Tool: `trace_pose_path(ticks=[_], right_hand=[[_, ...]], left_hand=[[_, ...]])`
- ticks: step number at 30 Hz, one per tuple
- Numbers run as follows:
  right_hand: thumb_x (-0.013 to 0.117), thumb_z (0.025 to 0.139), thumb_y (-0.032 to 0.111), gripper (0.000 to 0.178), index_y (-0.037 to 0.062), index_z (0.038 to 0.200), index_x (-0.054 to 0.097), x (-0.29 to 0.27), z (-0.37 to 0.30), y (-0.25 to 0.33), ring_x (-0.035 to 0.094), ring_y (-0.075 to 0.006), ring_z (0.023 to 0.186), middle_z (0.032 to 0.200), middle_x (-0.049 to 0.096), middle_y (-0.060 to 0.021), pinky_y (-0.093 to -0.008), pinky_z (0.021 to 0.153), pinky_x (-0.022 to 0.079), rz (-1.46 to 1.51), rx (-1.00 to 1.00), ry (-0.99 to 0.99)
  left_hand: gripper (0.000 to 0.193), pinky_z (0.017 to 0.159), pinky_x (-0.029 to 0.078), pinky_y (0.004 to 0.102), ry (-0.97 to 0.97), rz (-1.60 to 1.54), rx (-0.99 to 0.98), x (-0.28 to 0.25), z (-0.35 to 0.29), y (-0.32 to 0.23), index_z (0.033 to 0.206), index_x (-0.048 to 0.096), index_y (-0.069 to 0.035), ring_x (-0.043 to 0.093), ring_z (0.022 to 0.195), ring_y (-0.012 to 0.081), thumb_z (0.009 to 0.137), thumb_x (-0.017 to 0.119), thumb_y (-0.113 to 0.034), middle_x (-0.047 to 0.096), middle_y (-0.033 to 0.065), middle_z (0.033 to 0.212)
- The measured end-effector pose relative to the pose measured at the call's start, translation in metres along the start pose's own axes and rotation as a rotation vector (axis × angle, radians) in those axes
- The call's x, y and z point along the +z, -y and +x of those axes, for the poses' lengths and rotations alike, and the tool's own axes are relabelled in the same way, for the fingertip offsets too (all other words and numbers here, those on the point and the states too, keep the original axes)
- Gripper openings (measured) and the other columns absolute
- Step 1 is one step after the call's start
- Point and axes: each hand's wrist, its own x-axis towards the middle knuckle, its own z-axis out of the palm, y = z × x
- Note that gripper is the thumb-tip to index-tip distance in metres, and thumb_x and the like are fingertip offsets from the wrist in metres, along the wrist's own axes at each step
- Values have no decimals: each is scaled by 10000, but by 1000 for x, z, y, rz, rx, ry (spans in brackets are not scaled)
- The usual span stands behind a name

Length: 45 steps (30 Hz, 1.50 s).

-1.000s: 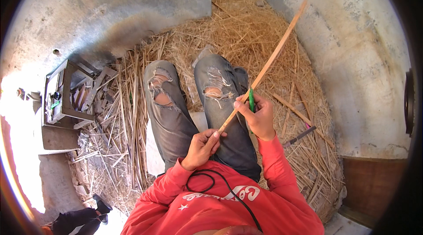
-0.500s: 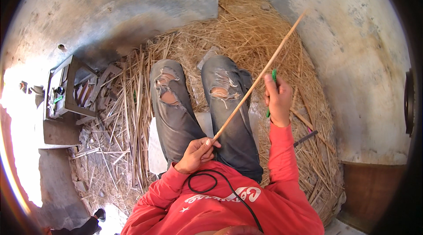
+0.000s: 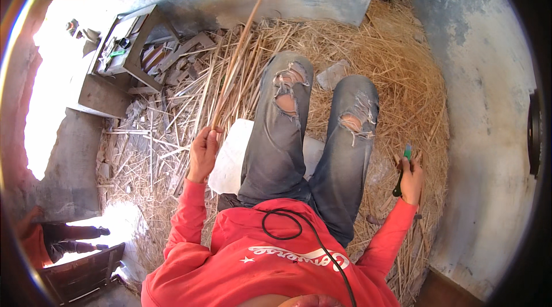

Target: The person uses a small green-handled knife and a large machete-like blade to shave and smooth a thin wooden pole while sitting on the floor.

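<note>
My left hand (image 3: pixel 203 151) is closed around the near end of a long, thin wooden stick (image 3: pixel 241 45). The stick rises past the pile of sticks on the floor and runs out at the upper edge. Off to the right, beyond my leg, my right hand (image 3: pixel 411 180) grips a slim green-and-black tool (image 3: pixel 407 151) resembling a cutter knife. Its green end points away from me and a black part shows below the fingers; I cannot make out a blade. The two hands are wide apart.
Loose sticks (image 3: pixel 198 94) and straw (image 3: pixel 402 59) cover the floor. At the far left stands a small wooden table (image 3: pixel 132 56) with small items on it. A pale block (image 3: pixel 231 160) shows beside my leg. Another person (image 3: pixel 52 238) is at lower left, near a dark wooden piece (image 3: pixel 83 272).
My left hand has moved left and forward with the stick, which has swung from slanting right to pointing up. My right hand has moved right and away from it. The view has shifted left.
</note>
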Motion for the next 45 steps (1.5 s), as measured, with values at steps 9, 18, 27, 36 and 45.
trace_pose_path(ticks=[9,18,27,36,45], right_hand=[[630,978,270,349,-49,1099,705,26,-5,-52,707,-380,915,958,727,-248,-423,807,509,-157,128,86],[604,935,412,415,59,1090,757,14,-13,-42,701,-401,1039,1031,756,-184,-517,1005,430,-551,315,51],[615,936,426,392,90,1043,786,19,-11,-82,704,-385,1045,1024,757,-185,-576,1017,411,-532,436,219],[667,940,354,353,27,1016,776,47,-10,-162,718,-317,815,912,742,-175,-453,790,526,-388,559,427],[651,888,308,425,-58,1101,689,110,-53,-353,713,-423,942,1030,728,-268,-488,887,546,-374,710,-80]], left_hand=[[303,581,414,373,-202,386,-40,-23,-24,136,1082,683,-20,512,587,200,1084,500,-262,517,78,633],[321,678,473,607,-109,863,-198,-58,-105,277,1218,559,-48,645,789,523,1090,424,-310,674,322,932],[328,836,457,599,38,900,-521,-60,-142,285,1171,558,-28,610,1034,521,1088,423,-316,632,320,1157],[769,1174,383,500,-139,1020,-679,-55,-94,365,1565,383,-88,398,1453,415,893,737,-205,432,241,1564],[763,1140,415,480,-67,1041,-566,-45,-85,361,1550,394,-127,489,1360,440,881,760,-115,499,267,1485]])
